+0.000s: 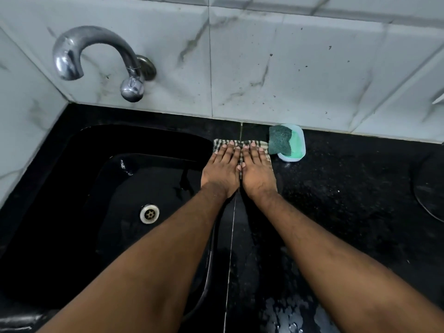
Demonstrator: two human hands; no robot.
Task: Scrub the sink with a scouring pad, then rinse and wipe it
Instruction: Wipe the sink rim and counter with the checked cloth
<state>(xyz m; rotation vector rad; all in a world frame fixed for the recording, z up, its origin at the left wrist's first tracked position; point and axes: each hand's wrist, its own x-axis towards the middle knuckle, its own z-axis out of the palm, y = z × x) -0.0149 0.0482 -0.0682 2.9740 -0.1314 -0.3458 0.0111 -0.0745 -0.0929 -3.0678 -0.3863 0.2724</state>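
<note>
Left hand (222, 168) and right hand (257, 170) flat, side by side, thumbs touching at the middle, fingers straight and spread a little, palms pressed down on a checked cloth (264, 145). Both forearms bare, reaching in from the bottom edge. Cloth lying on the counter (348, 188) just right of the sink (72, 169), its left edge at the sink's rim, mostly hidden under the hands, only the far strip and right edge showing.

Counter black, speckled, wet in patches, with water drops near the bottom edge and a thin pale seam running from the wall toward the camera between the hands. Wall (288, 68) of white marble-patterned tiles, spotted with dark specks, meeting a second tiled wall at the left corner. Chrome tap (96, 58) fixed to the back wall, curved spout hanging over the sink's far left corner. Part of a dark round thing (430, 188) at the right edge, not identifiable.

Sink black, glossy, wet, with a pale round drain (149, 213) in its floor. No water running.

Small pale blue dish (299, 150) against the wall, holding green soap; green pad (280, 140) lying tilted across the dish's left side. Pad just beyond the right hand's fingertips, touching or almost touching the cloth's right corner, held by neither hand.
</note>
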